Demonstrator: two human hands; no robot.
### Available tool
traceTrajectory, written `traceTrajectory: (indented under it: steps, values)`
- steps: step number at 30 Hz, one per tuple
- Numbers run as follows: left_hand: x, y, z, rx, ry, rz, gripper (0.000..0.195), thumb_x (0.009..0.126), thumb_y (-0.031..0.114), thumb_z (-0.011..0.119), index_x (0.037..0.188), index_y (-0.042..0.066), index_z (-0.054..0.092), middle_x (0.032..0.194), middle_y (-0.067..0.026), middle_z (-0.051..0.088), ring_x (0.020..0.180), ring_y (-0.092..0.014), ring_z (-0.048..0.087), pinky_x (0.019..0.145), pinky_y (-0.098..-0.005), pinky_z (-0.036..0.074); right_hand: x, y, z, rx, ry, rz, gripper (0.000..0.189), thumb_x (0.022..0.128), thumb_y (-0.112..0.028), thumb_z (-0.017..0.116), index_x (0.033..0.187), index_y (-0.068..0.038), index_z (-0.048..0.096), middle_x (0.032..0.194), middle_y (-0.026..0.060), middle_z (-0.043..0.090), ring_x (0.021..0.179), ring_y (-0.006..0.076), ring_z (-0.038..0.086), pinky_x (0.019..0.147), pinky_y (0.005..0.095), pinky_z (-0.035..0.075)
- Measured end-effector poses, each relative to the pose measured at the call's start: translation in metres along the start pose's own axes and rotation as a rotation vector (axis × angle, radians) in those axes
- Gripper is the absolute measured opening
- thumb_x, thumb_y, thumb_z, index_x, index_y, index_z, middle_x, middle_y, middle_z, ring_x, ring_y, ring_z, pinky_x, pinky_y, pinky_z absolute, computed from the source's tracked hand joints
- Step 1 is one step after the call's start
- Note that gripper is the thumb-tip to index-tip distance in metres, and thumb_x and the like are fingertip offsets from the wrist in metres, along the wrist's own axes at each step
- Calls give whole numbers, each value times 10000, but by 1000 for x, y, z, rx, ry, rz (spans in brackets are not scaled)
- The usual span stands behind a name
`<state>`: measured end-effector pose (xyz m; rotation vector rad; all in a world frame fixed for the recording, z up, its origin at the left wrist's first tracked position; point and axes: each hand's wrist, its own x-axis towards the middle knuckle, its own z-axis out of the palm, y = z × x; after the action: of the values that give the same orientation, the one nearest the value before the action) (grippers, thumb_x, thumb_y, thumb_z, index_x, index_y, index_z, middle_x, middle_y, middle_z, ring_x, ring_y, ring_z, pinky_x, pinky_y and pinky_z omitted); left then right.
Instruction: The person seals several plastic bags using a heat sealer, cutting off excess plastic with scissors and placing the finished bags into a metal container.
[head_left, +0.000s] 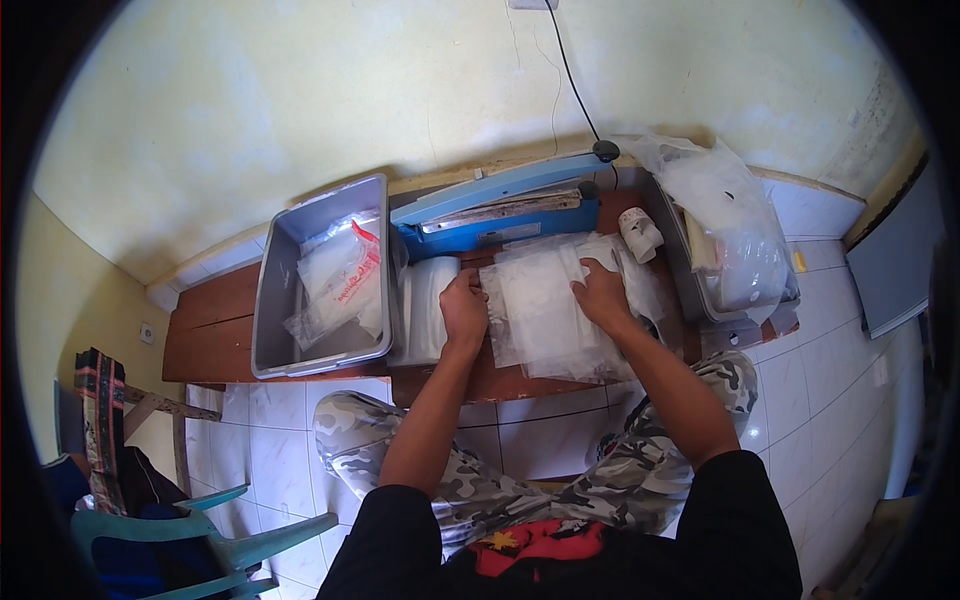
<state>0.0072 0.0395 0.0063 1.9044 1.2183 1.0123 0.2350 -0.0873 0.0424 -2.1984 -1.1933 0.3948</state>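
A pile of clear plastic bags (536, 304) lies on the brown wooden bench (217, 315) before me. My right hand (604, 294) is over the pile's right part, thumb and forefinger pinching the edge of a bag. At the left edge of the pile is my left hand (465, 306), its fingers curled; whether they grip a bag edge is hidden. To the left of that hand lies a flat stack of plastic film (430, 311). Behind the pile stands a blue impulse sealer (502, 199), its long arm raised.
A grey plastic tub (322, 361) at left holds printed plastic bags (349, 277). Another grey tub (686, 281) at right is heaped with plastic bags (739, 225). A white roll (640, 234) lies beside it. A black cable (571, 75) runs down the wall. A green plastic chair (277, 541) stands lower left.
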Motion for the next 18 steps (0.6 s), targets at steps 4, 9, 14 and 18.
traceTrajectory:
  steps: [4, 9, 14, 18]
  values:
    - [1, -2, -2, -9, 8, -29, 375, 793, -122, 714, 1161, -54, 704, 1008, -180, 766, 791, -230, 758, 736, -343, 619, -1, -2, 1, -3, 16, -23, 529, 887, -175, 772, 1366, -13, 617, 959, 257, 749, 971, 445, 732, 903, 495, 578]
    - [-5, 20, 0, 176, 2, 76, 348, 840, -18, 747, 1185, -17, 700, 1065, -183, 732, 937, -317, 723, 873, -414, 587, -6, -1, 0, 5, 64, -49, 516, 882, -152, 774, 1352, -9, 616, 933, 250, 749, 951, 447, 731, 887, 493, 582]
    - [-22, 42, 37, 211, -74, 477, 408, 950, 170, 710, 1329, 36, 641, 1390, -229, 596, 1315, -407, 540, 1125, -491, 433, -7, -8, 4, 6, 41, -60, 519, 864, -139, 777, 1337, -4, 610, 931, 278, 738, 935, 467, 729, 874, 512, 581]
    - [-29, 40, 68, 309, -110, 658, 502, 1033, 278, 628, 1458, 19, 560, 1561, -264, 477, 1455, -430, 445, 1202, -515, 363, -2, 4, 17, -20, 128, -101, 533, 838, -141, 816, 1324, -13, 635, 834, 230, 731, 842, 426, 733, 806, 468, 584]
